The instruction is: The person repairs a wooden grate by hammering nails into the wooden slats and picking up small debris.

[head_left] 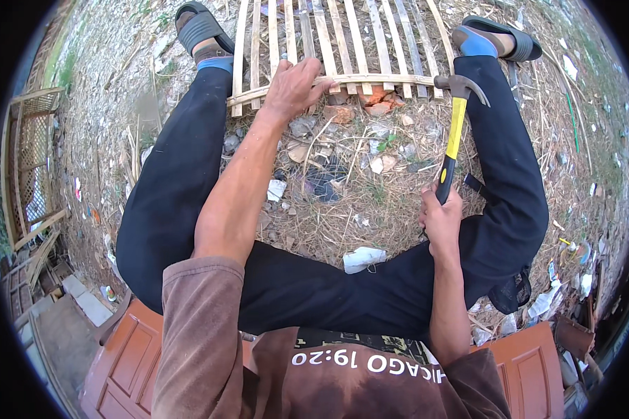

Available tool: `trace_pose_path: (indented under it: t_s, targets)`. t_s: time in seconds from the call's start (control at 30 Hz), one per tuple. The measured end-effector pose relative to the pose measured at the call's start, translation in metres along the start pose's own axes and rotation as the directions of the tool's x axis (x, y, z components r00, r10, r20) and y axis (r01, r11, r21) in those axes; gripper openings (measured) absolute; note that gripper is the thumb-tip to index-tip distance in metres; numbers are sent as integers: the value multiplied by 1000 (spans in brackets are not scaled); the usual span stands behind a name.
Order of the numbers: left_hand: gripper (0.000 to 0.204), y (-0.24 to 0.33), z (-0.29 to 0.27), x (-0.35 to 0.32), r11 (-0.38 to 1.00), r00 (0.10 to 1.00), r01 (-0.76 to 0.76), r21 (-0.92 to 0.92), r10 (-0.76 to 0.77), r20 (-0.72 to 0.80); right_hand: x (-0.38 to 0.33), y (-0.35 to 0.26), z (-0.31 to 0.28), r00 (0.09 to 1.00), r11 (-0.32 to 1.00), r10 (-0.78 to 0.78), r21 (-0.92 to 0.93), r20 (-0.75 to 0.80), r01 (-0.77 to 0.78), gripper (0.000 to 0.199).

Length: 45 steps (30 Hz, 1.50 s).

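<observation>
A slatted panel (349, 45) of pale thin strips, like split bamboo, lies on the ground between my feet. A crosspiece (384, 79) runs along its near end. My left hand (293, 87) lies over this crosspiece, fingers curled down around the strips; the fingertips are partly hidden. My right hand (442, 215) is wrapped round the black grip of a claw hammer (456, 129) with a yellow shaft. The hammer points away from me, its metal head close to the panel's near right corner, beside my right leg. Whether the head touches the panel, I cannot tell.
Reddish brick pieces (381, 101) lie under the panel's near edge. Dry straw, stones and litter cover the ground. A white crumpled wrapper (363, 260) lies before my lap. My legs in black trousers (182, 167) frame the panel. A wooden lattice frame (31, 164) stands far left.
</observation>
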<state>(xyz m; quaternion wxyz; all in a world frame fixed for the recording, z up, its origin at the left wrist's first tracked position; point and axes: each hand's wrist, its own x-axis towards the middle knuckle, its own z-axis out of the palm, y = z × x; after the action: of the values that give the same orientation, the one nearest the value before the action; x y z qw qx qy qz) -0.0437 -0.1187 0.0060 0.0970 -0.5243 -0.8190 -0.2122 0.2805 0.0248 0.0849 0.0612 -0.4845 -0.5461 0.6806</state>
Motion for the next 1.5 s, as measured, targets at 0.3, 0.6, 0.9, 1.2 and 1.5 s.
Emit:
trace_pose_path:
  t_s: [0.3,0.6,0.9,1.2,1.5]
  targets:
    - [46,8,-35,25,995,995,84,49,-86,55,-9,22,2,999,999,27,-45,32,-26,13]
    - [34,24,-126,109,928,896,363,78,-371,244,-13,30,2,997,991,-45,-123,58,51,15]
    - [36,19,-156,155,958,943,287,-20,-279,180,-12,31,3,998,993,-4,-115,60,11,17]
    - [36,4,-152,158,967,959,256,-20,-251,133,-9,28,1,998,993,30,-112,53,-24,15]
    - [37,4,-156,158,952,942,305,-11,-300,153,-9,33,4,998,986,11,-169,62,0,12]
